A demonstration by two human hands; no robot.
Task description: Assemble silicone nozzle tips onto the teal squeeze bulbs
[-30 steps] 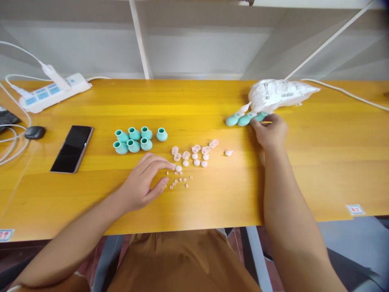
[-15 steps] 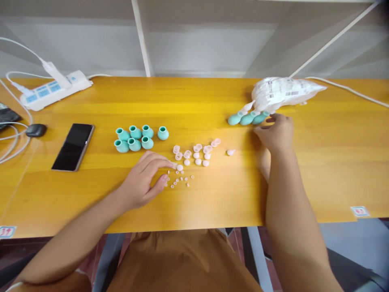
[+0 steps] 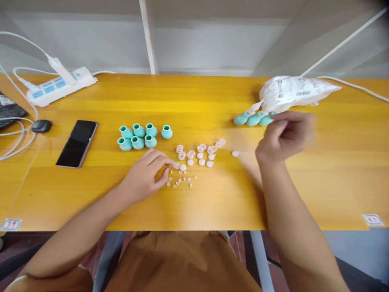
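Observation:
My left hand [image 3: 148,174] rests on the table with thumb and index finger apart. Its index fingertip touches a pale pink piece [image 3: 182,167] with a rounded end and narrow stem. Around it lie several small pink caps [image 3: 201,162] and tiny pink rings [image 3: 180,180]. My right hand [image 3: 287,136], blurred by motion, is raised just right of three teal bulbs lying on their sides; nothing shows in its partly curled fingers. The nearest bulb [image 3: 266,119] is partly covered by the hand. A pink tip [image 3: 255,106] sticks out of the leftmost bulb [image 3: 241,119].
Several open-necked teal bulbs [image 3: 137,142] stand left of the pink pieces. A white plastic bag [image 3: 288,91] lies behind the lying bulbs. One pink piece [image 3: 235,153] sits apart. Farther left are a phone [image 3: 77,144], a black mouse-like object [image 3: 41,126] and a power strip [image 3: 60,88].
My right hand has come away from the rightmost lying bulb, up and to the right. My left hand stays at the pink piece. The whole view has shifted slightly.

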